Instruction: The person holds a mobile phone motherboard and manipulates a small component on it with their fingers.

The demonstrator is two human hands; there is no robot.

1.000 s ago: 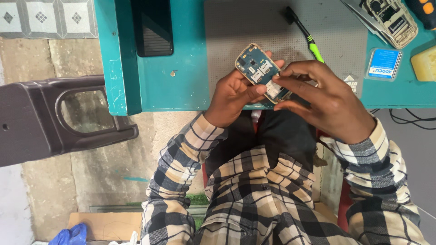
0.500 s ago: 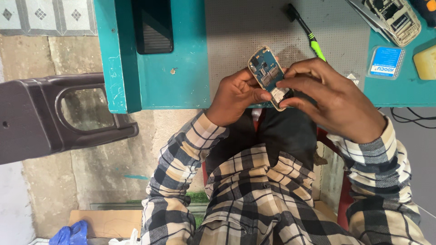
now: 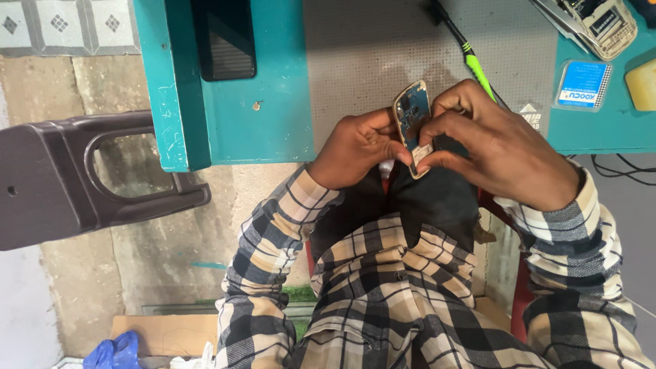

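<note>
I hold a small opened phone body (image 3: pixel 412 116) with a blue circuit board showing, tilted nearly on edge above the near edge of the grey perforated mat (image 3: pixel 383 48). My left hand (image 3: pixel 355 147) grips it from the left side. My right hand (image 3: pixel 499 147) closes on it from the right, fingertips pinching its lower end and curling over its upper edge. Both sleeves are plaid.
A green-handled brush (image 3: pixel 471 61) lies on the mat beside my right hand. The teal table (image 3: pixel 273 109) bears a black rectangular device (image 3: pixel 224 37), a blue-labelled small box (image 3: pixel 581 85), a yellow block (image 3: pixel 642 83) and another dismantled phone (image 3: pixel 601 24). A dark plastic chair (image 3: pixel 75 181) stands left.
The phone body has turned from lying face-up to standing nearly on edge. My right-hand fingers have shifted over it, and both hands moved slightly right.
</note>
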